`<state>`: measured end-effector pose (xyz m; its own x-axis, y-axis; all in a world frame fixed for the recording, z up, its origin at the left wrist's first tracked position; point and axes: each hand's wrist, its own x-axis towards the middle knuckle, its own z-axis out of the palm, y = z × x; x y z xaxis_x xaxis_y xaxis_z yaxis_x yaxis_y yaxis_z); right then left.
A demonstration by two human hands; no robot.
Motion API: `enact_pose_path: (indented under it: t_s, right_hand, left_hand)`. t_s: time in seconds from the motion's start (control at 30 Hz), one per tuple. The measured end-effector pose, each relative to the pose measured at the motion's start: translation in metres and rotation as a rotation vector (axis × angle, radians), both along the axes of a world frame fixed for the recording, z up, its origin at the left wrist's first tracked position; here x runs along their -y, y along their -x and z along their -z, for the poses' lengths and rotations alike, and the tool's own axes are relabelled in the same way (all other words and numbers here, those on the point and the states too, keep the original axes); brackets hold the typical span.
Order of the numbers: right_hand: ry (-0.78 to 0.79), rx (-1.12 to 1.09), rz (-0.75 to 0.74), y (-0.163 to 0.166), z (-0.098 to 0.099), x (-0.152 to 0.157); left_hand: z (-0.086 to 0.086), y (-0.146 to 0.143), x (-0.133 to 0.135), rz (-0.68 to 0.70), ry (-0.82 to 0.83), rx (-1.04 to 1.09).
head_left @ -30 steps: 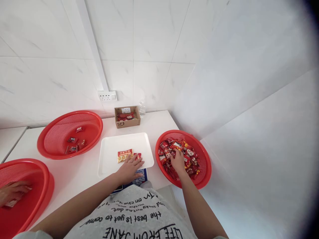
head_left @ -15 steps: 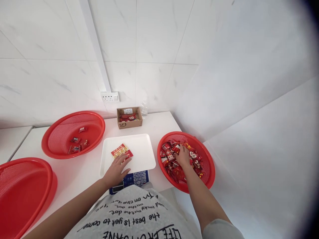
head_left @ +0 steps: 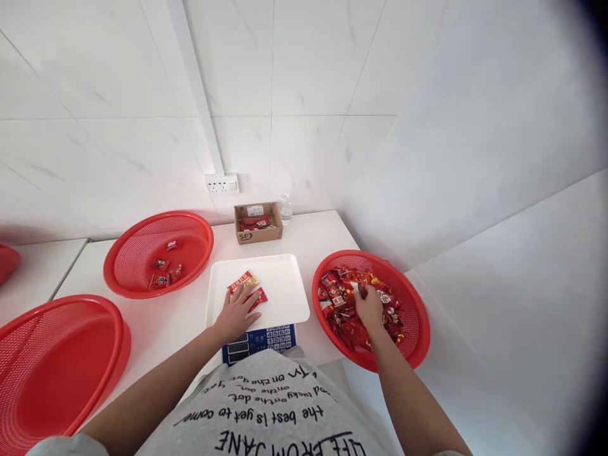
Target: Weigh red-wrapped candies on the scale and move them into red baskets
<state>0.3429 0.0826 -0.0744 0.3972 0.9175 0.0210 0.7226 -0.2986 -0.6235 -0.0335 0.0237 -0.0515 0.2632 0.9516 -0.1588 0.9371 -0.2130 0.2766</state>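
Observation:
My left hand point(head_left: 236, 315) lies with fingers spread over red and yellow snack packets point(head_left: 245, 278) on a white tray point(head_left: 285, 297). The tray rests on a scale with a blue keypad point(head_left: 260, 342); part of the packets is hidden under my fingers. My right hand point(head_left: 370, 308) is inside the right red basket point(head_left: 418, 304), among many small red wrapped packets point(head_left: 349, 329). Its fingers are pinched on a small red and white packet point(head_left: 356, 287), partly covered by the hand.
A cardboard box point(head_left: 259, 235) with red packets stands against the wall beside a clear plastic item point(head_left: 285, 206). To the left are a red basket point(head_left: 111, 272) with several small packets and another red basket point(head_left: 121, 335) nearer me. A power socket point(head_left: 221, 183) is on the wall.
The view has shifted slightly left. My right hand's fingers have closed on a small packet in the right basket. My left hand stays on the tray, its fingers reaching further over the packets.

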Motion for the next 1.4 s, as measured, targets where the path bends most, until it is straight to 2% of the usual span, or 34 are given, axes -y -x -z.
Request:
enact_pose_path:
  t_s: [0.07,0.13,0.23,0.3,0.37,0.43,0.53,0.7,0.8,1.0,1.13,1.23,1.4]
  right_hand:
    - [-0.095,-0.178,0.105,0.01,-0.017,0.004]
    - [-0.16,-0.346,0.118,0.025,-0.035,0.007]
    - [-0.075,-0.593,-0.021,0.056,-0.055,0.011]
    - [0.035,-0.773,-0.162,0.08,-0.059,0.014]
    - [0.12,-0.859,-0.302,0.101,-0.057,0.017]
    - [0.145,-0.795,-0.392,0.116,-0.052,0.019]
    - [0.094,-0.633,-0.437,0.122,-0.043,0.024]
    - [-0.028,-0.368,-0.404,0.099,-0.035,0.038]
    - [-0.035,-0.247,-0.371,0.078,-0.026,0.049]
    - [0.1,-0.047,-0.311,0.039,0.001,0.073]
    - [0.258,0.063,-0.257,0.019,0.013,0.082]
    - [0.395,0.089,-0.23,0.01,0.018,0.084]
    - [0.477,0.106,-0.243,0.002,0.029,0.079]
  left_hand:
    - [0.0,0.002,0.002,0.032,-0.018,0.022]
    - [0.0,0.005,0.004,0.056,-0.037,0.048]
    - [-0.002,0.007,0.005,0.093,-0.052,0.087]
    - [-0.003,0.008,0.005,0.124,-0.056,0.118]
    - [-0.003,0.008,0.005,0.143,-0.063,0.15]
    - [-0.003,0.007,0.006,0.124,-0.071,0.165]
    - [0.001,0.007,0.009,0.056,-0.084,0.151]
    - [0.013,0.007,0.01,-0.009,-0.113,0.105]
    - [0.02,0.004,0.006,-0.047,-0.126,0.064]
    - [0.02,-0.015,-0.006,-0.09,-0.175,-0.069]
    - [0.018,-0.03,-0.013,0.045,-0.275,-0.087]
    - [0.019,-0.038,-0.018,0.146,-0.273,-0.078]
    - [0.018,-0.036,-0.023,0.18,-0.223,-0.035]
